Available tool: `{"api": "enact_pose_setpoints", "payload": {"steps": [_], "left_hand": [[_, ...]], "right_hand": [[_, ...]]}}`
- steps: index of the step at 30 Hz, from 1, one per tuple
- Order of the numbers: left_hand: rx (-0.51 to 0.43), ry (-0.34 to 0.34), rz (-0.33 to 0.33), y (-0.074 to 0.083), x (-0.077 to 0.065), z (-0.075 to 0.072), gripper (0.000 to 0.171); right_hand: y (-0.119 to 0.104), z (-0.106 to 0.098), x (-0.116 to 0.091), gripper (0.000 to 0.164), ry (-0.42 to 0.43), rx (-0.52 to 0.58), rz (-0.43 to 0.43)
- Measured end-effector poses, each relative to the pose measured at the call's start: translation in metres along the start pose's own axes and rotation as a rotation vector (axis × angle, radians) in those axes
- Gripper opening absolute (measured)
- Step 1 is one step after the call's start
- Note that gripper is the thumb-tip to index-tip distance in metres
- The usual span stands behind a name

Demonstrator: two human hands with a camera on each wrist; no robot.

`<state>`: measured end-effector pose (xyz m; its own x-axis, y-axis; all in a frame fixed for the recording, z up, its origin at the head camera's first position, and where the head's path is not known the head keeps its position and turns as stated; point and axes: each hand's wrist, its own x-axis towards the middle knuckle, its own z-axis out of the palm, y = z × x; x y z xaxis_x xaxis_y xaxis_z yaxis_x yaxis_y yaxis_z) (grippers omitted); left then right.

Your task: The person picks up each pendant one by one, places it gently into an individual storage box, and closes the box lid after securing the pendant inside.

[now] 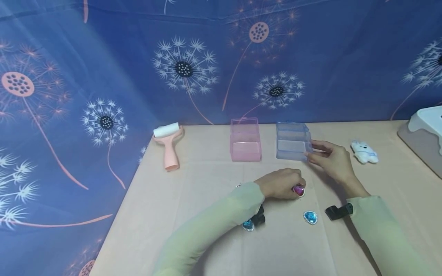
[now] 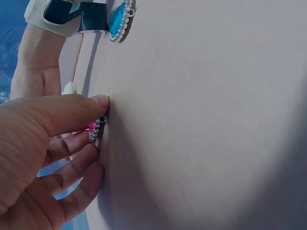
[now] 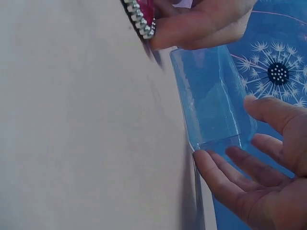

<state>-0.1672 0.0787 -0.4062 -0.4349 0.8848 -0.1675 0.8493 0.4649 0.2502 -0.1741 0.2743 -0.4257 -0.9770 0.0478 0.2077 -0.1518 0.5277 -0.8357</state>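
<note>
Between thumb and fingers, my left hand [image 1: 281,184] pinches a pink gem charm [image 1: 298,190] with a silver beaded rim, just over the table. The charm [image 2: 93,128] shows a small metal loop in the left wrist view. My right hand [image 1: 333,163] holds the right side of a clear blue plastic box [image 1: 293,155], thumb on one edge and fingers at another; the box [image 3: 206,96] has its lid raised. A blue heart charm [image 1: 310,217] lies nearer the front. Another blue charm [image 1: 248,225] is partly hidden by the left wrist's black camera.
An open pink box [image 1: 246,153] stands left of the blue one. Farther left lies a lint roller [image 1: 170,149]. On the right are a small white bear figure [image 1: 364,152] and a white-topped stool [image 1: 428,122]. A silvery bit [image 1: 238,185] shows behind the left sleeve.
</note>
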Motion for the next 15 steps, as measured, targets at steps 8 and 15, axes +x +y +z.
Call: {"api": "enact_pose_setpoints", "payload": {"steps": [8, 15], "left_hand": [[0.024, -0.005, -0.023, 0.001, 0.0011, 0.0009, 0.01], [-0.02, 0.054, -0.036, -0.0005, 0.0, 0.0016, 0.011]], "right_hand": [[-0.0003, -0.0003, -0.0003, 0.052, 0.007, -0.002, 0.01], [-0.0011, 0.0007, -0.0002, 0.053, -0.003, 0.017, 0.03]]}}
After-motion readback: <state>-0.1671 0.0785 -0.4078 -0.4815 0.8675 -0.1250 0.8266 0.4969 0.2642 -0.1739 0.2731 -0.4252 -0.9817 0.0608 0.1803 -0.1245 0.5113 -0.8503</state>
